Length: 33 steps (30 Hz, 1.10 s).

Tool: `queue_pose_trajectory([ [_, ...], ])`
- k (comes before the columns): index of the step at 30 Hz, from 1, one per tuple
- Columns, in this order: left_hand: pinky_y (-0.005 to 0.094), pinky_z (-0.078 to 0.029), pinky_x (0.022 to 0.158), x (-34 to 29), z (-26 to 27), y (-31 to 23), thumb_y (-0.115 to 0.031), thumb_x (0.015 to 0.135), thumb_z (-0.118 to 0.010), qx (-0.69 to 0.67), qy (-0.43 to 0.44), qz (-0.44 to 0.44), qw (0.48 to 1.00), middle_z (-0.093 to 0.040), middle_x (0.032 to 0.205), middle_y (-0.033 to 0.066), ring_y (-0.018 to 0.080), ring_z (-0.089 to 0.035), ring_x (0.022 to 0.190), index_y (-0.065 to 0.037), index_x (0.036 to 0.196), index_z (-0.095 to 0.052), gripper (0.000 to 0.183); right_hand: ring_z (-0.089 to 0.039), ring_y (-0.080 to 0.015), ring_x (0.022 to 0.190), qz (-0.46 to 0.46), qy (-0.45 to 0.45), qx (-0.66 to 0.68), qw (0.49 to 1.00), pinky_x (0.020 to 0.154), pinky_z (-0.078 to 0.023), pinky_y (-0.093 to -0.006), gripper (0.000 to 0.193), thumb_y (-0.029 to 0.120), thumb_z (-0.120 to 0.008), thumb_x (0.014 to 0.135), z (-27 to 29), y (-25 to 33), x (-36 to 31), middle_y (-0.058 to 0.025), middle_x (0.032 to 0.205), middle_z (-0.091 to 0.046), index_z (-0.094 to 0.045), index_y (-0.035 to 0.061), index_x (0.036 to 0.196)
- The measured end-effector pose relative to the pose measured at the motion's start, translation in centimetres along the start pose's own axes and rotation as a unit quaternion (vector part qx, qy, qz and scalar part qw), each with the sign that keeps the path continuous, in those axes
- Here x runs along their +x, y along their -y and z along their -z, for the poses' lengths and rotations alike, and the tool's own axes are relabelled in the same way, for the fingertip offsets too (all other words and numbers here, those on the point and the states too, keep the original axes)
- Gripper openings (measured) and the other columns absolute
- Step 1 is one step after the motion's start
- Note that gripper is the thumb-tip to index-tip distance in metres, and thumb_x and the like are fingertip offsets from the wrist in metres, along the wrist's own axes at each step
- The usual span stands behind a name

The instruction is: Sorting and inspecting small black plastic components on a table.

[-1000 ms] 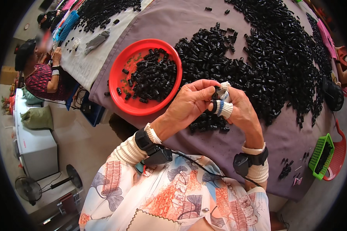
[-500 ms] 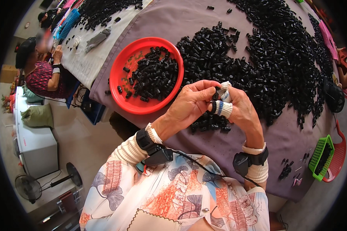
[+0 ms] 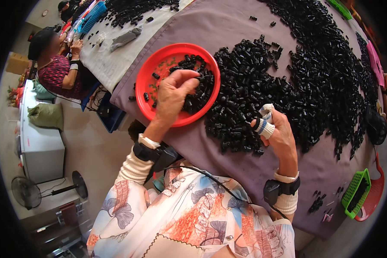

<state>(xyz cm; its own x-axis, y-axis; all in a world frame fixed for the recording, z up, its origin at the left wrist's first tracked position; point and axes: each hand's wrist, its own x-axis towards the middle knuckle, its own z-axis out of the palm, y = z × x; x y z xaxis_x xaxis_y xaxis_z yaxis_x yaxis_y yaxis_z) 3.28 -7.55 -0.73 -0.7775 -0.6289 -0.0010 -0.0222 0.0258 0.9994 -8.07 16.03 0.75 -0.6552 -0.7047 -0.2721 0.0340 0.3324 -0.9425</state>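
Observation:
My left hand (image 3: 173, 92) is over the red round basin (image 3: 142, 103), its thumb and fingertips pinched together. Whatever lies between those fingertips is too small to make out. Small black cylindrical plastic parts (image 3: 195, 101) lie heaped in the basin, with green bits on its bottom. At the near edge of the big pile of the same black parts (image 3: 245, 86), my right hand (image 3: 280, 129) is held with curled fingers. White knitted finger covers (image 3: 266, 128) with blue stripes wrap its thumb and a finger. A dark tip shows at the thumb; I cannot tell what it is.
A purple-grey cloth (image 3: 180, 144) covers the table. At the right edge stand a green basket (image 3: 356, 193) holding black parts and a red basket (image 3: 376, 193). Another person (image 3: 58, 64) sits at a white-covered table on the left. A fan (image 3: 26, 191) stands lower left.
My hands were together over the near edge of the pile. Now the left has moved away to the left, over the basin, while the right stays by the pile. The view has shifted slightly.

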Motion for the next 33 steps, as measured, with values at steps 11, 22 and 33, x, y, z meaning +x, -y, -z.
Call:
queue_pose_trajectory([
  [11,0.0463,-0.031,0.096,1.5,1.4,5.2,-0.014,0.077,-0.063,0.52,0.094,-0.322,0.785,-0.051,0.117,0.0099,0.0301,-0.043,0.117,-0.011,0.098,-0.062,0.022,-0.042,-0.0058,0.038,-0.021,-0.004,-0.015,1.0,0.036,-0.031,-0.0214,0.03,0.027,-0.071,0.074,-0.3,-0.5,-0.5,0.0015,0.048,-0.046,-0.054,0.0022,0.072],
  [22,0.0351,-0.036,0.098,0.3,3.8,-5.4,-0.023,0.081,-0.064,0.229,0.047,-0.197,0.952,-0.055,0.119,0.0108,0.0274,-0.052,0.11,-0.003,0.119,-0.053,0.043,-0.043,-0.0063,0.039,-0.044,-0.007,-0.02,0.999,0.038,-0.032,-0.0217,0.028,0.025,-0.07,0.074,0.1,-1.2,-1.1,0.0011,0.05,-0.046,-0.054,0.0028,0.074],
  [33,0.0372,-0.038,0.096,-0.9,15.6,-11.9,-0.019,0.087,-0.057,-0.076,0.172,-0.286,0.94,-0.052,0.123,0.006,0.0205,-0.048,0.113,-0.008,0.122,-0.05,0.037,-0.043,-0.0068,0.039,-0.057,-0.008,0.008,0.998,0.037,-0.031,-0.0215,0.03,0.027,-0.07,0.074,-0.5,-0.8,-1.1,0.0015,0.05,-0.046,-0.052,0.0044,0.069],
])
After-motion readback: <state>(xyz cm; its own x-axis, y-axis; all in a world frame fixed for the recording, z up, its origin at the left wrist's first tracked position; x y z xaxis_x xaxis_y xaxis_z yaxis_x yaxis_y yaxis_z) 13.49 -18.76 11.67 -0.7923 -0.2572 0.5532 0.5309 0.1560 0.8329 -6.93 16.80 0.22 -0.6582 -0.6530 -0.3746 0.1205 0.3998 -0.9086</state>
